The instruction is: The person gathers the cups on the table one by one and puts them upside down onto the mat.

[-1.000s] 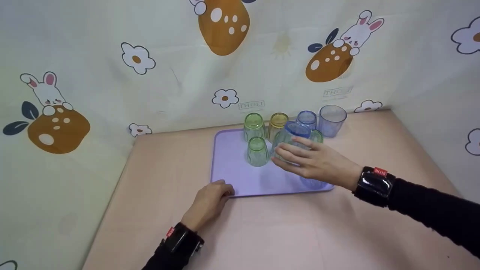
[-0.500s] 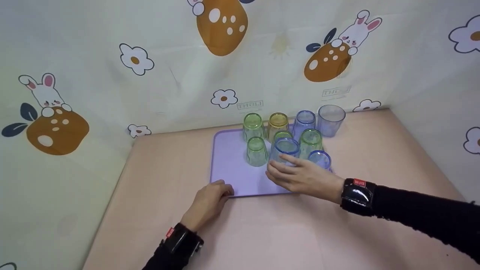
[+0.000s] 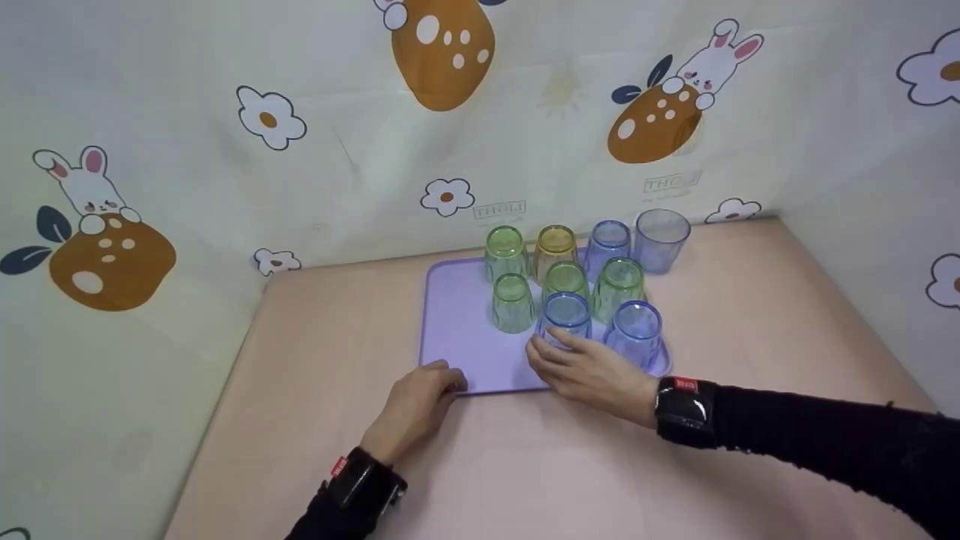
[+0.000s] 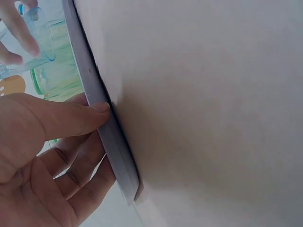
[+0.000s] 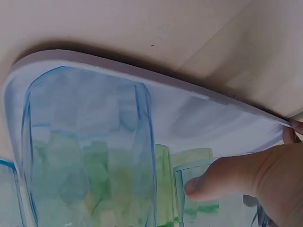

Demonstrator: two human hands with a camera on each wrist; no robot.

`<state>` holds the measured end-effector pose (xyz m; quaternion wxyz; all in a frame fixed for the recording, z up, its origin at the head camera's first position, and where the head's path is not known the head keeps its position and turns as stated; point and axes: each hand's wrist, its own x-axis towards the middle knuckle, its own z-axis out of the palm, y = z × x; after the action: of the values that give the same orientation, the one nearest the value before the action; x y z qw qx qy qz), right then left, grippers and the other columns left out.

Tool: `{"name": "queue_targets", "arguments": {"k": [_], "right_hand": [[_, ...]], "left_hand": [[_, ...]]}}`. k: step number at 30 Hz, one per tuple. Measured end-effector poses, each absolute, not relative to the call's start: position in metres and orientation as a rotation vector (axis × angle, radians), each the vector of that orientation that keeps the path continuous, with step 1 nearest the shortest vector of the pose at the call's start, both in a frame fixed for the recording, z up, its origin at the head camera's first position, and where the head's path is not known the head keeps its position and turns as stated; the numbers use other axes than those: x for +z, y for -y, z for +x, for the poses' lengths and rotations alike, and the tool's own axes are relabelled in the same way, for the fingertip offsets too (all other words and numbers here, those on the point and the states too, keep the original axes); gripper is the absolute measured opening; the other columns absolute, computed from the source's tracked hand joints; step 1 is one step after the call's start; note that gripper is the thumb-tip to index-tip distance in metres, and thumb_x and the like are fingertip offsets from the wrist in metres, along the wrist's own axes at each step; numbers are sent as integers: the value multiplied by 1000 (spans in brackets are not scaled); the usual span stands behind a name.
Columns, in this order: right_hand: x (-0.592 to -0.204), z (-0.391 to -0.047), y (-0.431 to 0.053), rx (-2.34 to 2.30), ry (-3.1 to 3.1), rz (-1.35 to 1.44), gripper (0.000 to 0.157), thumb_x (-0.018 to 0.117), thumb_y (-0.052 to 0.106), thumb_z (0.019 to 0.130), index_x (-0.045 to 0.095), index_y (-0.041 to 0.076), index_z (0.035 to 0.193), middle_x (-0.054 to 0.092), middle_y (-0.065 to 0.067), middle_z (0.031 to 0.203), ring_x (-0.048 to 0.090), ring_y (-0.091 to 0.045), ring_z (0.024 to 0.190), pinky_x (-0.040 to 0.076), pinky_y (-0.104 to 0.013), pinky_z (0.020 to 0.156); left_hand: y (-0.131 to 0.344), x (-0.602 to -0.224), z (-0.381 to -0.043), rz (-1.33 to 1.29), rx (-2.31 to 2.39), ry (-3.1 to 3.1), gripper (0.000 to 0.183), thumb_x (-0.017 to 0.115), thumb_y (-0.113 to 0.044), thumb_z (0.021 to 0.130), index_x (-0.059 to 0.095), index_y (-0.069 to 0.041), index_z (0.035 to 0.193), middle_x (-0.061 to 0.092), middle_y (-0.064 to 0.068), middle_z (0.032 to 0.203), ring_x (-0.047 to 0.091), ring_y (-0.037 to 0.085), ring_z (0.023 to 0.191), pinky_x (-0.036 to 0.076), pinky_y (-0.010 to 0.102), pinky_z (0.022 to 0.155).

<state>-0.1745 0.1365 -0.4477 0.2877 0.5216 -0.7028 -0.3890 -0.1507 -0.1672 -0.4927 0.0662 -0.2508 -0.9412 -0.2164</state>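
A lilac tray [image 3: 469, 352] bears several clear glasses, upside down in rows. My left hand [image 3: 421, 401] pinches its near rim toward the left corner; in the left wrist view the thumb [image 4: 80, 116] presses the rim's outer side. At the front of the tray, my right hand [image 3: 589, 375] holds an upside-down blue-tinted glass [image 3: 566, 315]. The thumb [image 5: 227, 177] lies against that glass in the right wrist view. Just right of it stands another blue glass [image 3: 636, 334]. Behind them is a row of green glasses, including a left one [image 3: 512, 304] and a right one [image 3: 619, 289].
Along the tray's back stand a green glass [image 3: 506, 255], a yellow glass [image 3: 555, 251] and a blue glass [image 3: 609, 251]. An upright bluish glass [image 3: 661, 240] stands at the back right beside them. A patterned curtain [image 3: 337, 187] rises behind the pinkish table [image 3: 322, 322].
My right hand has brought the blue glass toward me, from above the glasses down to the front of the tray. The left hand has kept its place on the rim.
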Motion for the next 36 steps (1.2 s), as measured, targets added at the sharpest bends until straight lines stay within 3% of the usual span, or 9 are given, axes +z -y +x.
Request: {"name": "queue_targets", "arguments": {"k": [13,21,36], "right_hand": [[-464,-180,-135,-1041,1991,1370,47,69,17,91,64,14,137,53,-8,141,45,-26,131,22,-46,115],[-475,-183,-137,-1015,2021,1374,43,65,16,93,65,14,136,55,-6,141,46,-25,132,22,-45,116],[-486,-181,-135,-1083,1983,1356,39,68,17,90,71,18,129,51,-8,139,42,-26,130,24,-40,111]], "left_hand": [[166,-491,-150,-732,-642,2856,14,76,0,87,75,-14,91,60,-5,81,64,16,78,54,38,68],[165,-491,-150,-732,-652,2853,14,77,1,86,76,-11,90,61,-3,81,65,18,78,54,38,68],[167,-492,-149,-734,-643,2838,11,77,-2,88,75,-12,91,62,-4,82,64,15,79,54,37,69]]}}
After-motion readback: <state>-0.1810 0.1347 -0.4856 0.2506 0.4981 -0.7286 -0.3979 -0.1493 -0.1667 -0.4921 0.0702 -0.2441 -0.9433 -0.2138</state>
